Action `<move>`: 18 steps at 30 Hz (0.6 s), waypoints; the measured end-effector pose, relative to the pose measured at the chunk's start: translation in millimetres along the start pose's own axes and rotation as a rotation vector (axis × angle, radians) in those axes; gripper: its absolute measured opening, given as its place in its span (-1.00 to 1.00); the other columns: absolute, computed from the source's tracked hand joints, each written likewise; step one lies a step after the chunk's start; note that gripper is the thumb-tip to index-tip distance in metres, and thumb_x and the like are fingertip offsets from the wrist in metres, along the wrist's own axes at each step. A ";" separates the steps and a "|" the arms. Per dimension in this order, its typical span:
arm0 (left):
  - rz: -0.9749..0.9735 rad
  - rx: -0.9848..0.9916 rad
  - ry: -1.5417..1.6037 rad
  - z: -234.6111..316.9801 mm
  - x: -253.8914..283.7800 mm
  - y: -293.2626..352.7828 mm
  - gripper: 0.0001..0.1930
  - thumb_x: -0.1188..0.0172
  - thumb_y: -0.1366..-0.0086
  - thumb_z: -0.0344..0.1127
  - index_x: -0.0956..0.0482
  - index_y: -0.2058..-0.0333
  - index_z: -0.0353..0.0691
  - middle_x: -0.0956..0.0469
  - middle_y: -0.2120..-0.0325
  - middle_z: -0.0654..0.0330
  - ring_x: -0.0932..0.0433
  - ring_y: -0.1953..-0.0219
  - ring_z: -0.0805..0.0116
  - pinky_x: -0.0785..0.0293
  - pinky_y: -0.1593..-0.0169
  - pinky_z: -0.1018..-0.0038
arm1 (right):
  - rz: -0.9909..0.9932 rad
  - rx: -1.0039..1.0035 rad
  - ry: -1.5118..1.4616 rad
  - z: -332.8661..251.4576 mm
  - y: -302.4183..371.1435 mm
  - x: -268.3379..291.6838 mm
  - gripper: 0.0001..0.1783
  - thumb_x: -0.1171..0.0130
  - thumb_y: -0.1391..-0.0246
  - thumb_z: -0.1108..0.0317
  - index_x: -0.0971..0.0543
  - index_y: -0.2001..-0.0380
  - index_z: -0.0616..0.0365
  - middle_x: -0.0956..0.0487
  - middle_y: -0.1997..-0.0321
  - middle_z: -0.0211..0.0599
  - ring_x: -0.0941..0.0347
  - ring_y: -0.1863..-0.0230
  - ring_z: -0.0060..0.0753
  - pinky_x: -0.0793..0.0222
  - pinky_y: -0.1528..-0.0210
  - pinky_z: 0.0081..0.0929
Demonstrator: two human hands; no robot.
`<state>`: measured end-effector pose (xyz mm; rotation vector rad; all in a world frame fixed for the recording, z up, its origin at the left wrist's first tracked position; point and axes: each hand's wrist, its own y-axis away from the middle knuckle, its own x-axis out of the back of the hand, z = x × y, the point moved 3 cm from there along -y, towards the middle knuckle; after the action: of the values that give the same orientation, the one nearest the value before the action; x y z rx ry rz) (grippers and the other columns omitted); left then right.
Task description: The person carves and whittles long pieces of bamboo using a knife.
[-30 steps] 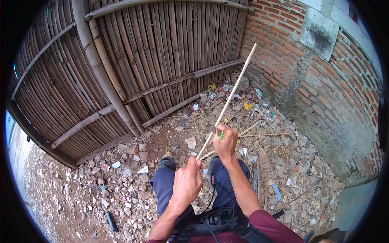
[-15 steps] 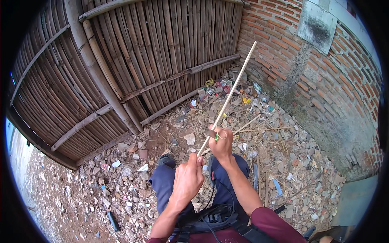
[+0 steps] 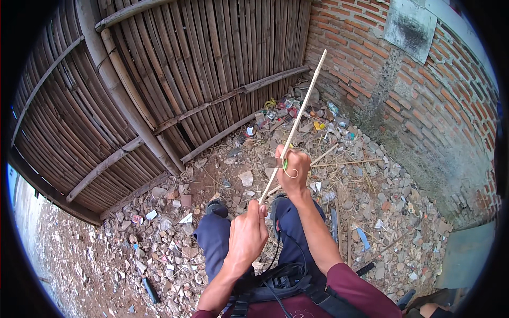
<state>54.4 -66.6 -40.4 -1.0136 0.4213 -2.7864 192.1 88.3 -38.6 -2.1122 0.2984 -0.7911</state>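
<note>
A long, pale wooden stick [image 3: 304,100] slants up and away to the right in front of me. My left hand [image 3: 246,236] is closed round its near end, thumb along the wood. Farther up the stick, my right hand [image 3: 296,172] is closed on a small knife, whose dark, flat blade [image 3: 273,162] juts out to the left across the stick. A bit of green shows by the fingers, perhaps part of the handle, which is mostly hidden. From there a thin, curled shaving [image 3: 291,173] hangs over the back of the hand.
Stones and rubbish [image 3: 175,238] cover the ground around my feet. A bamboo fence [image 3: 212,58] stands ahead on the left, a brick wall [image 3: 360,58] on the right. Several thin sticks [image 3: 347,161] lie beyond my right hand. Part of another person [image 3: 428,310] shows at the lower right.
My right hand and the knife have slid up the stick, away from my left hand. The curled shaving hangs longer. My left hand keeps its hold.
</note>
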 end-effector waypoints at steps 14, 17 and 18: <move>-0.076 0.201 0.168 -34.4 32.7 32.6 -0.74 -0.06 -0.62 -0.31 -0.48 0.29 -0.35 -0.46 0.66 -0.13 -0.52 0.60 -0.18 -0.36 0.45 0.08 | 0.197 -0.261 0.039 148.4 -32.9 36.8 -0.71 0.00 -0.18 0.50 -0.54 0.62 0.22 -0.46 0.70 -0.29 -0.36 0.65 -0.33 -0.18 0.51 -0.19; -0.191 0.189 0.247 -51.4 33.1 26.4 -0.70 0.00 -0.64 -0.27 -0.52 0.26 -0.35 -0.42 0.66 -0.02 -0.41 0.63 0.13 -0.32 0.45 0.21 | 0.040 -0.503 -0.362 154.3 -3.7 33.0 -0.76 0.13 -0.09 0.57 -0.49 0.59 0.18 -0.38 0.68 -0.45 -0.24 0.64 -0.58 -0.05 0.57 -0.39; -0.216 0.235 0.347 -60.2 31.5 27.4 -0.65 0.05 -0.67 -0.20 -0.51 0.27 -0.33 -0.35 0.64 0.20 -0.27 0.60 0.40 -0.22 0.46 0.34 | -0.014 -0.664 -0.629 138.6 5.2 26.3 -0.76 0.14 -0.10 0.58 -0.51 0.53 0.18 -0.36 0.66 -0.50 -0.18 0.65 -0.65 0.00 0.59 -0.48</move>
<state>-7.4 -87.2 -74.0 -0.5543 0.0152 -3.1181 300.3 160.5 -93.5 -2.8516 0.2162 0.0230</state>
